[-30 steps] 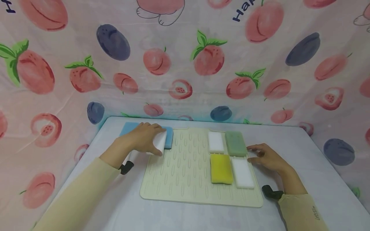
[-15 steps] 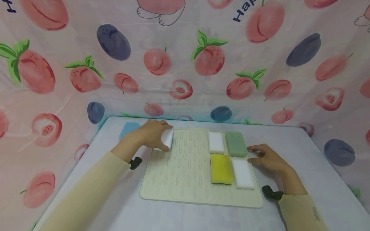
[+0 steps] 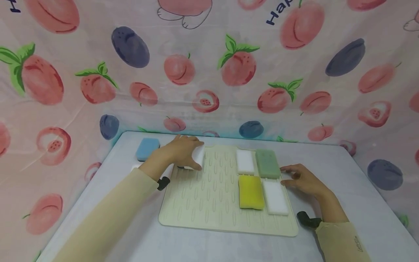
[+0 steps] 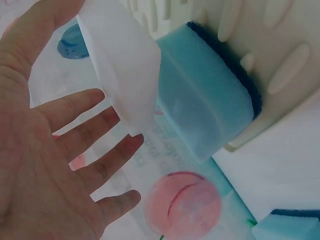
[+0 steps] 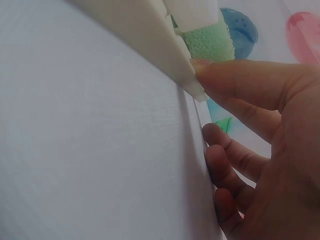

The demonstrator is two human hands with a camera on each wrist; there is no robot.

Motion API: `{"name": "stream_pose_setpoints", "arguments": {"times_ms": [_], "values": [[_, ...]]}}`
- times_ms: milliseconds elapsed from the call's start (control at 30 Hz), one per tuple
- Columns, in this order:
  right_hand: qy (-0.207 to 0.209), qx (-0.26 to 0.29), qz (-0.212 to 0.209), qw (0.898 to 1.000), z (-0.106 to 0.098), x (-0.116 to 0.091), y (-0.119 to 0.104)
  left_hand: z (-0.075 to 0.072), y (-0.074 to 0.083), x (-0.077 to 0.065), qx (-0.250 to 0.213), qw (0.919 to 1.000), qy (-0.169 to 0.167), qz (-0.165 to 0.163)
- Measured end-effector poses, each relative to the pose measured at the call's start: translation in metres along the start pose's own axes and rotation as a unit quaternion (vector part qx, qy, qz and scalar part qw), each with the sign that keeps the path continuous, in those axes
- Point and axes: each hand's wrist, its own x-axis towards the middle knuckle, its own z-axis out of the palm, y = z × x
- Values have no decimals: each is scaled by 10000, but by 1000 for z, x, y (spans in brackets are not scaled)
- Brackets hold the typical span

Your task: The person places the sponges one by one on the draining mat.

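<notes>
My left hand (image 3: 183, 151) holds a white sponge block (image 3: 199, 155) between thumb and fingertips, over the upper left of the cream ribbed mat (image 3: 209, 203). In the left wrist view, the white block (image 4: 125, 65) tilts beside a blue sponge (image 4: 200, 100) with a dark scouring layer, which lies against the mat. From the head, my hand mostly hides that blue sponge. My right hand (image 3: 304, 180) touches the mat's right edge with its thumb and index finger, near a green sponge (image 3: 267, 163); its other fingers rest at the table surface.
On the mat's right side, a yellow sponge (image 3: 251, 192) and two white sponges, an upper one (image 3: 245, 162) and a lower one (image 3: 276, 197), sit near the green one. Another blue sponge (image 3: 148, 148) lies on the white table left of the mat. A fruit-patterned curtain (image 3: 203, 72) hangs behind.
My left hand has shifted right with the white block, now covering the blue sponge seen on the mat earlier. The blue sponge on the table is more exposed. My right hand stays put.
</notes>
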Motion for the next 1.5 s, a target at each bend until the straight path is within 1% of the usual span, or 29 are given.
{"name": "stream_pose_setpoints", "arguments": {"times_ms": [133,433,733,1133,1367,1500], "values": [[5,9,4,10000,1,0,2,2,3,7,29,10000,-18,17],[-5,63,-1,10000,1,0,2,9,8,20,-79,10000,17,19],[-11,77,-40,10000,1,-1,1,11,14,28,-139,9998,-100,-67],[16,104,-85,9999,0,0,2,21,15,44,-105,9996,-241,-36],[3,116,-44,9999,0,1,2,27,16,50,-57,9994,-326,-126],[6,74,-77,9999,0,2,3,30,16,52,-9,9993,-360,-124]]}}
